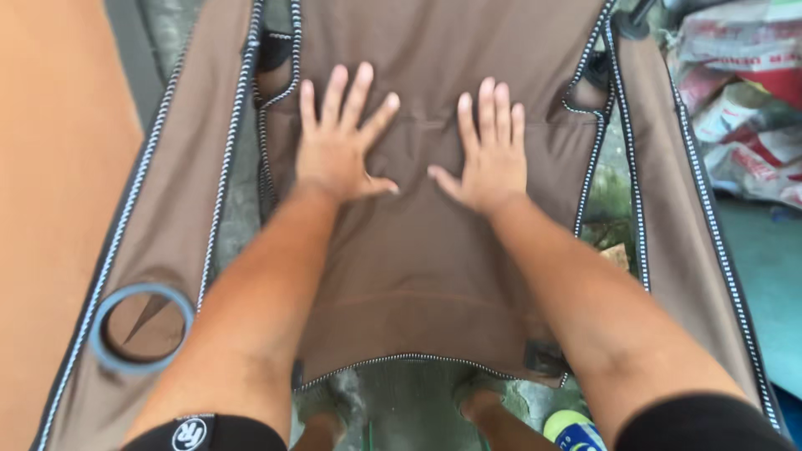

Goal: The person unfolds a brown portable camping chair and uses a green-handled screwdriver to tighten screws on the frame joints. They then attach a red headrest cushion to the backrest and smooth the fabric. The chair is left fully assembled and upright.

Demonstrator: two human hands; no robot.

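Note:
A brown fabric folding chair (pixel 418 276) with black-and-white piping fills the view below me. My left hand (pixel 341 142) lies flat on the chair's seat fabric, fingers spread, holding nothing. My right hand (pixel 486 150) presses flat on the same fabric a little to the right, fingers together and thumb out. Both forearms reach down from the bottom of the view. The left armrest (pixel 180 192) carries a round cup holder (pixel 140 327) with a grey-blue rim. The right armrest (pixel 681 209) runs down the right side.
An orange wall (pixel 50 209) stands at the left. Printed sacks and bags (pixel 743 100) are piled at the upper right beside a teal floor (pixel 769 276). Rough concrete ground (pixel 393 401) shows under the seat, with my feet and a yellow-and-blue object (pixel 572 428) near them.

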